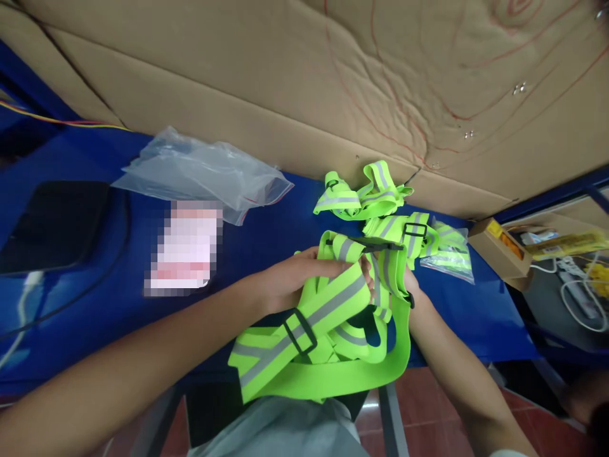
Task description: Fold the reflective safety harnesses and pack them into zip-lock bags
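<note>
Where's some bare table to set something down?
Blue table is bare between the plastic bags, left hand and rear straps, and again between the right forearm and open carton. It's crowded behind the right hand: a buckled bundle, a bagged bundle.

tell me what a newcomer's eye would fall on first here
Probably the bright green straps with grey stripes, bunched at the left hand and right hand, over the table's near edge. Next, perhaps, the other straps beyond the hands, near the cardboard. The red lines on the cardboard's upper right also stand out.
</note>
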`<state>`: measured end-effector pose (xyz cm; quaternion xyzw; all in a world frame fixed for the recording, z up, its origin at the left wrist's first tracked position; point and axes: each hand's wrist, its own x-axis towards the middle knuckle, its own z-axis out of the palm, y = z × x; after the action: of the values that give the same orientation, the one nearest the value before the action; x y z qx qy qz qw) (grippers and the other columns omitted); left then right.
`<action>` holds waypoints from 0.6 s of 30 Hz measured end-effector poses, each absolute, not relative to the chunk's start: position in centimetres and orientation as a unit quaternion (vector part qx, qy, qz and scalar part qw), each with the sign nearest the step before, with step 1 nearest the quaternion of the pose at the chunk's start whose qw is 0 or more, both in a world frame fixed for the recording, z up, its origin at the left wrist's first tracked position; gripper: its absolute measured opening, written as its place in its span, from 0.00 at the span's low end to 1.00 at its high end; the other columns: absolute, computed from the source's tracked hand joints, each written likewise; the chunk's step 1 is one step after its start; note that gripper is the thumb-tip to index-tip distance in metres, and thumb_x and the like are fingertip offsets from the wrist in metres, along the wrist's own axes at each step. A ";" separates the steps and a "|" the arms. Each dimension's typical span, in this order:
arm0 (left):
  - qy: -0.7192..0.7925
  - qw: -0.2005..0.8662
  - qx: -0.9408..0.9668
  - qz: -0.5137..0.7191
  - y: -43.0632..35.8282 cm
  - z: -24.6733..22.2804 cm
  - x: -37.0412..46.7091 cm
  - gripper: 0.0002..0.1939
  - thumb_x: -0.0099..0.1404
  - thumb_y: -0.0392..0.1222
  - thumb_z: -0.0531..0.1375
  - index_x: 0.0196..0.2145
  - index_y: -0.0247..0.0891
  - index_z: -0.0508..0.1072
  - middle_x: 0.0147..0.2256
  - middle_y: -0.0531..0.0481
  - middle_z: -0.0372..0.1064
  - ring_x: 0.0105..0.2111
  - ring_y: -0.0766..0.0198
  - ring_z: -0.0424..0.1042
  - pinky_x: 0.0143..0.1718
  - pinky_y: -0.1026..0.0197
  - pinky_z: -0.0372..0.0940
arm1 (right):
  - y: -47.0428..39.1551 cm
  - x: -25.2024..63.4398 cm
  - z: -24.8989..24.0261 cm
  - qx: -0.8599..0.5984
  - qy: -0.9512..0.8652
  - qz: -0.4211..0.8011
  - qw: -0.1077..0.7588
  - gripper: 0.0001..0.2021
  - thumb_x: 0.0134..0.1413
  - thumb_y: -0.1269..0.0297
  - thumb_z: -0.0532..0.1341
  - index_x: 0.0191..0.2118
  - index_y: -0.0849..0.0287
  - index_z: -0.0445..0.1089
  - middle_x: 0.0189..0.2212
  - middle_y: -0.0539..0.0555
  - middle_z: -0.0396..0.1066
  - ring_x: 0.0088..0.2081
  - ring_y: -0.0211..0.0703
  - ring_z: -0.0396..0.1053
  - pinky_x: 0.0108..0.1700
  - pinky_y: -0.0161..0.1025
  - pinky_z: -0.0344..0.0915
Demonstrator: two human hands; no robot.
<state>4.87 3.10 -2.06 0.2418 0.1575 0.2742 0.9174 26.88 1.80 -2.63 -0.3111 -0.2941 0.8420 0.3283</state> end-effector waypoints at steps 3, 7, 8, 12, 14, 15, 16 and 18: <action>0.169 0.906 0.233 0.310 3.2 -1.7 5.0 0.15 0.50 0.36 0.77 0.36 0.33 0.81 0.34 0.47 0.81 0.31 0.64 0.78 0.34 0.66 0.72 | 1.8 27.4 -2.2 -0.341 -0.294 0.822 0.349 0.17 0.53 0.50 0.69 0.31 0.59 0.70 0.24 0.50 0.68 0.23 0.37 0.66 0.27 0.35 0.68; 0.213 0.895 0.265 0.288 3.2 -1.3 5.1 0.17 0.47 0.37 0.79 0.33 0.31 0.80 0.29 0.50 0.78 0.25 0.69 0.73 0.27 0.69 0.65 | 1.5 28.2 -1.8 -0.363 -0.306 0.797 0.373 0.19 0.48 0.49 0.72 0.33 0.59 0.71 0.23 0.49 0.69 0.23 0.38 0.68 0.29 0.36 0.69; 0.226 0.891 0.272 0.285 3.2 -1.3 5.2 0.18 0.47 0.38 0.80 0.33 0.32 0.80 0.29 0.49 0.78 0.26 0.68 0.74 0.28 0.68 0.67 | 1.3 28.3 -1.8 -0.365 -0.314 0.792 0.376 0.20 0.48 0.47 0.72 0.32 0.59 0.71 0.23 0.49 0.69 0.23 0.38 0.68 0.28 0.36 0.69; 0.238 0.875 0.310 0.286 3.0 -1.9 5.6 0.20 0.50 0.43 0.78 0.37 0.31 0.80 0.37 0.42 0.80 0.37 0.58 0.79 0.42 0.60 0.74 | 1.2 28.4 -1.8 -0.381 -0.326 0.782 0.371 0.22 0.45 0.45 0.73 0.29 0.58 0.68 0.22 0.49 0.67 0.24 0.41 0.69 0.28 0.37 0.69; 0.236 0.874 0.326 0.272 2.9 -2.1 5.6 0.19 0.52 0.44 0.76 0.37 0.30 0.80 0.37 0.40 0.79 0.37 0.55 0.79 0.41 0.59 0.74 | 1.2 28.4 -1.8 -0.392 -0.321 0.782 0.365 0.21 0.45 0.47 0.73 0.28 0.58 0.67 0.20 0.49 0.66 0.24 0.41 0.69 0.27 0.37 0.69; 0.236 0.875 0.326 0.269 2.9 -2.3 5.6 0.18 0.52 0.45 0.75 0.36 0.30 0.80 0.35 0.41 0.79 0.35 0.56 0.79 0.37 0.60 0.73 | 1.2 28.4 -1.8 -0.393 -0.320 0.780 0.367 0.20 0.45 0.48 0.73 0.27 0.58 0.67 0.20 0.49 0.65 0.23 0.41 0.67 0.27 0.38 0.69; 0.234 0.878 0.320 0.269 2.9 -2.4 5.5 0.17 0.53 0.45 0.75 0.36 0.31 0.79 0.33 0.42 0.78 0.32 0.58 0.78 0.33 0.61 0.72 | 1.2 28.4 -1.8 -0.390 -0.321 0.779 0.371 0.20 0.46 0.49 0.72 0.27 0.59 0.67 0.20 0.49 0.65 0.22 0.41 0.66 0.26 0.38 0.68; 0.205 0.890 0.295 0.281 2.9 -2.4 5.4 0.17 0.53 0.44 0.73 0.38 0.34 0.78 0.29 0.47 0.75 0.25 0.63 0.73 0.28 0.62 0.68 | 1.3 28.3 -1.8 -0.373 -0.328 0.779 0.383 0.20 0.49 0.48 0.71 0.27 0.59 0.67 0.20 0.50 0.65 0.20 0.40 0.64 0.25 0.39 0.67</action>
<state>5.38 2.95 -2.40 0.2949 0.2051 0.2814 0.8898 28.34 1.26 -1.76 -0.3734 -0.3275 0.7786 0.3834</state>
